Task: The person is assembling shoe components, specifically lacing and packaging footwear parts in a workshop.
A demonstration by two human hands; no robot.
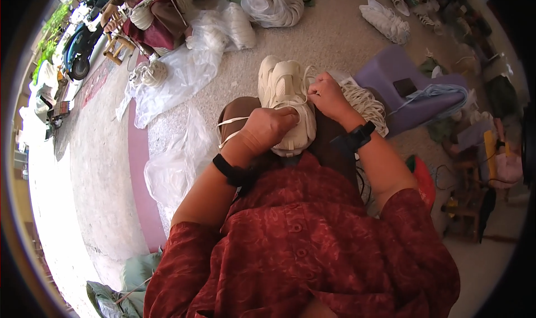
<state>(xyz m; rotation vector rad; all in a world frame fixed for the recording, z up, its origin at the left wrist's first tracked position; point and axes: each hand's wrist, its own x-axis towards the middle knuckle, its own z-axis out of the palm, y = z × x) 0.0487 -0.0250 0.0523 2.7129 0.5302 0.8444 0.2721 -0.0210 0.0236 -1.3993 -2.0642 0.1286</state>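
A pair of cream sneakers [287, 78] rests on my lap, toes pointing away from me. My left hand [269, 127] is closed over the nearer part of the shoes, its thumb by the ankle opening. From behind that hand a pale flat shoelace [231, 120] sticks out in a loop to the left; the fingers' undersides are hidden. Just right of the laced front, my right hand [329, 96] is closed in a pinch on a thin lace that runs to the shoe.
Right of my knee lies a bundle of cream laces [363, 103], beside a purple plastic seat [402, 89] with light blue cords. Clear plastic sheeting [178, 167] spreads on the left. Wrapped white bundles [273, 5] lie ahead. Another person [151, 16] sits at the far left.
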